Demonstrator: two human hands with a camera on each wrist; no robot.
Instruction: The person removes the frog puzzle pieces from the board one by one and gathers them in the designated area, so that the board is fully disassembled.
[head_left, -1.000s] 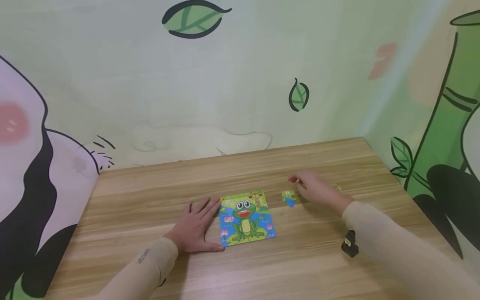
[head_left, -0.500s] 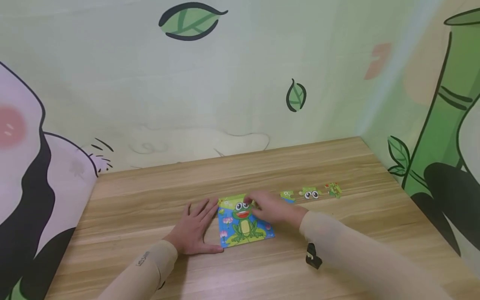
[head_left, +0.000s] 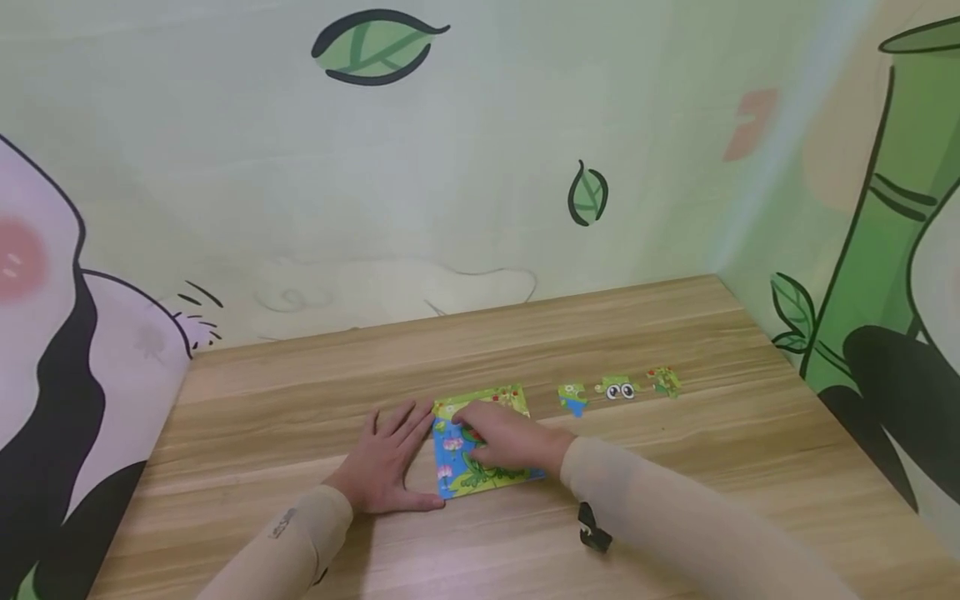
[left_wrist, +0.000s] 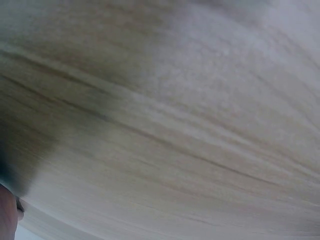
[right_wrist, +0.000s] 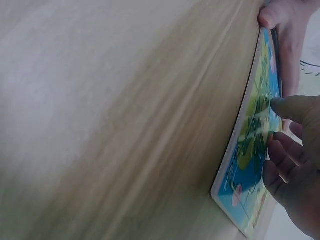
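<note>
A square frog puzzle (head_left: pixel 447 475) lies flat on the wooden table, with blue water, pink flowers and a green border. My left hand (head_left: pixel 386 467) rests flat on the table along the puzzle's left edge, fingers spread and straight. Over the puzzle's middle is my right hand (head_left: pixel 510 437), covering most of the frog. In the right wrist view the right hand (right_wrist: pixel 300 165) has its thumb and loosely bent fingers at the puzzle's surface (right_wrist: pixel 240 165), apart from one another; I see no loose piece between them. The left wrist view shows mostly tabletop.
Three loose puzzle pieces lie in a row to the right: a blue-and-green one (head_left: pixel 572 400), one with the frog's eyes (head_left: pixel 618 389) and a green one with red spots (head_left: pixel 664 381). A painted wall (head_left: pixel 480 167) borders the table's (head_left: pixel 300 375) back edge.
My right hand has moved left from beside the eyes piece onto the puzzle, then further across its middle. The eyes piece now lies uncovered. My left hand has stayed in place.
</note>
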